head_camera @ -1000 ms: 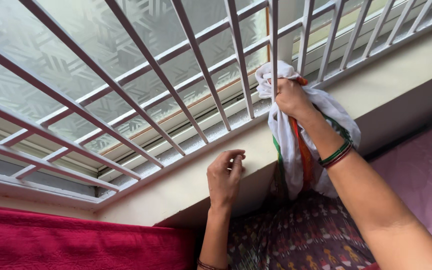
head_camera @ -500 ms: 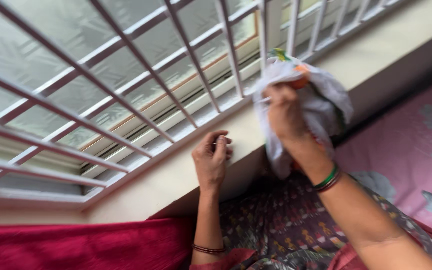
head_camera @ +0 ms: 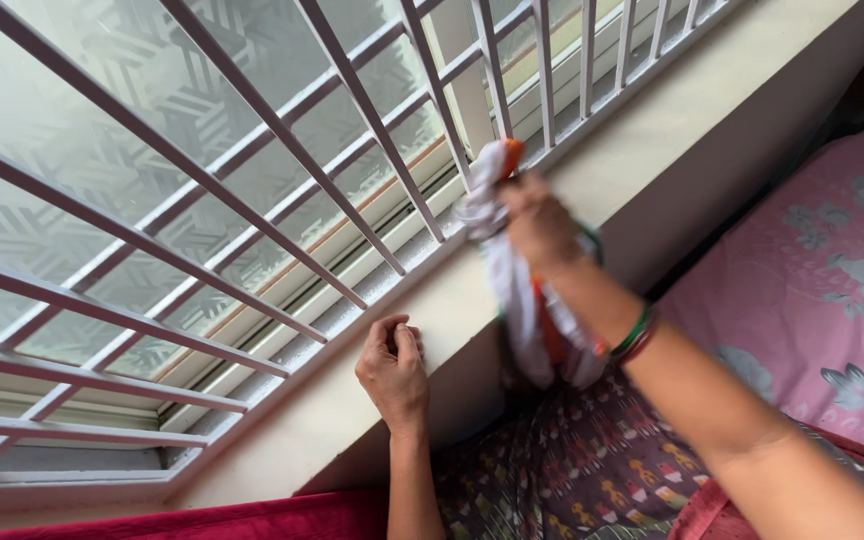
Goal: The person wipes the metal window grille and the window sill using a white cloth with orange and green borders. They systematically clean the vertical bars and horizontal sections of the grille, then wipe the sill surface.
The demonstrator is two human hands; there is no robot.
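A white cloth (head_camera: 512, 290) with orange and green trim is bunched in the right hand (head_camera: 537, 220), which is closed tight around its top; the rest hangs down past the wrist, over the front edge of the window ledge (head_camera: 592, 170); the cloth's top end touches the foot of the white window grille (head_camera: 372, 150); the left hand (head_camera: 392, 372) lies well apart, lower along the ledge's front edge, fingers curled over it, holding nothing else; a pink floral bed (head_camera: 822, 280) lies below, at the right.
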